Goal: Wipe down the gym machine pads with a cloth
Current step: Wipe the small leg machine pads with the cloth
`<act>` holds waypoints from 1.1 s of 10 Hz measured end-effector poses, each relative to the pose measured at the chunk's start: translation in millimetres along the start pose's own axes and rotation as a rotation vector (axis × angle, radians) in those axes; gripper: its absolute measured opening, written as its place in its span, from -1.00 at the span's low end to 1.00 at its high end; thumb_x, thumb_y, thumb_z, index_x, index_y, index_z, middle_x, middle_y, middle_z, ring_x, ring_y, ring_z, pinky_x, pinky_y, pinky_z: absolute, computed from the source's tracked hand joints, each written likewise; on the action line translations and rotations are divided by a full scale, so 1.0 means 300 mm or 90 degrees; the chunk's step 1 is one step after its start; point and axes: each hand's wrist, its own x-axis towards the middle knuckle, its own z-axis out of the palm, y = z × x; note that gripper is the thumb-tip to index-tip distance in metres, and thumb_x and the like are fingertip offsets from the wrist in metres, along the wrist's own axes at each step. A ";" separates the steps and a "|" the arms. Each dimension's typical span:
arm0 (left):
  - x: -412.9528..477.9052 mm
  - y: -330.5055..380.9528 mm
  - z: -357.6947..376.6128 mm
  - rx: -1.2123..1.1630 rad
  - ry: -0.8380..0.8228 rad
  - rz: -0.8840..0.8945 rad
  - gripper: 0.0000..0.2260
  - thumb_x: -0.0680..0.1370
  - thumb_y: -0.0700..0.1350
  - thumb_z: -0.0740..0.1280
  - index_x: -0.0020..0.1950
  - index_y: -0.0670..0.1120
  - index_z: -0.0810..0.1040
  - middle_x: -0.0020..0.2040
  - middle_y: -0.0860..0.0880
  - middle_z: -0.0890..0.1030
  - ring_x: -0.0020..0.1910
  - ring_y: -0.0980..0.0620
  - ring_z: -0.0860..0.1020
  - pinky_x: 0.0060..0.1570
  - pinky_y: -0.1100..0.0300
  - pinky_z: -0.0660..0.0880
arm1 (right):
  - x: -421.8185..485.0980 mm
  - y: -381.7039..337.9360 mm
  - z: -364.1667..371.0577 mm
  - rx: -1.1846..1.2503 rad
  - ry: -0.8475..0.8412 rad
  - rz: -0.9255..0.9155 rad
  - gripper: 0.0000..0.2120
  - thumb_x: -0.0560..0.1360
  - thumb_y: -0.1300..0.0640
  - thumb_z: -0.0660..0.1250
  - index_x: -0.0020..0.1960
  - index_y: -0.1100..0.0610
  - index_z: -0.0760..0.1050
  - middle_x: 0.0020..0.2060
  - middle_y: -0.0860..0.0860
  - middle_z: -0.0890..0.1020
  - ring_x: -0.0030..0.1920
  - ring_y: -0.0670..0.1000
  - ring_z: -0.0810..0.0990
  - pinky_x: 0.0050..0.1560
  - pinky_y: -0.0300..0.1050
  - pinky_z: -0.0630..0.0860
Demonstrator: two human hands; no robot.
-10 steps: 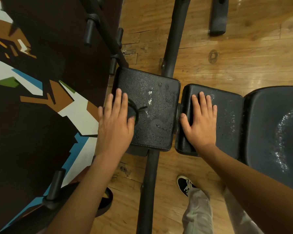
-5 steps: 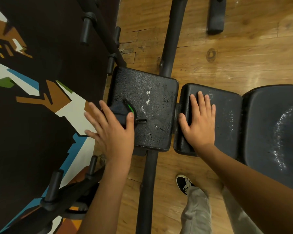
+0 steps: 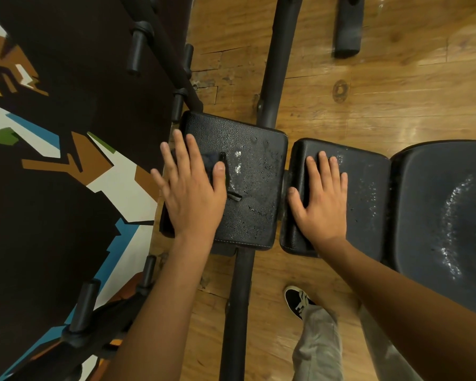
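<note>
Cloth (image 3: 210, 164), dark and mostly hidden, lies on the left part of the wet left pad (image 3: 254, 171) under the flat, straight fingers of the left hand (image 3: 194, 196), while the right hand (image 3: 322, 200) rests flat, fingers straight, on the left end of the middle pad (image 3: 368, 207), apparently holding nothing.

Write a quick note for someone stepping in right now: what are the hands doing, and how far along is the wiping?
Left hand: flat, pressing the dark cloth onto the left pad, near its left edge.
Right hand: flat on the middle pad, holding nothing.
Done: none looks dry; droplets show on both pads and the big seat pad.
Left: wipe all three.
</note>
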 end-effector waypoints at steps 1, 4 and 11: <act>-0.044 -0.002 0.010 0.008 -0.004 -0.009 -0.42 0.71 0.13 -0.03 0.68 -0.08 -0.04 0.68 -0.07 -0.11 0.65 -0.13 -0.14 0.56 -0.30 -0.04 | 0.000 0.002 0.002 0.003 0.005 -0.002 -0.34 0.60 -0.15 0.17 0.61 0.14 0.23 0.64 0.12 0.16 0.65 0.13 0.00 0.61 0.26 -0.02; 0.194 0.025 -0.025 0.004 -0.012 0.059 -0.45 0.72 0.03 0.03 0.68 -0.08 -0.03 0.68 -0.06 -0.11 0.65 -0.12 -0.15 0.55 -0.28 -0.13 | 0.001 0.004 0.004 0.002 0.004 -0.004 -0.34 0.60 -0.14 0.18 0.62 0.13 0.23 0.64 0.11 0.16 0.66 0.13 0.00 0.61 0.26 -0.02; 0.283 0.088 -0.029 -0.002 0.009 0.092 -0.38 0.70 0.13 0.10 0.67 -0.10 -0.02 0.68 -0.10 -0.04 0.65 -0.15 -0.11 0.59 -0.20 -0.05 | 0.000 0.006 0.005 -0.004 0.008 -0.008 -0.34 0.60 -0.15 0.17 0.62 0.13 0.23 0.64 0.10 0.15 0.66 0.13 0.00 0.61 0.25 -0.02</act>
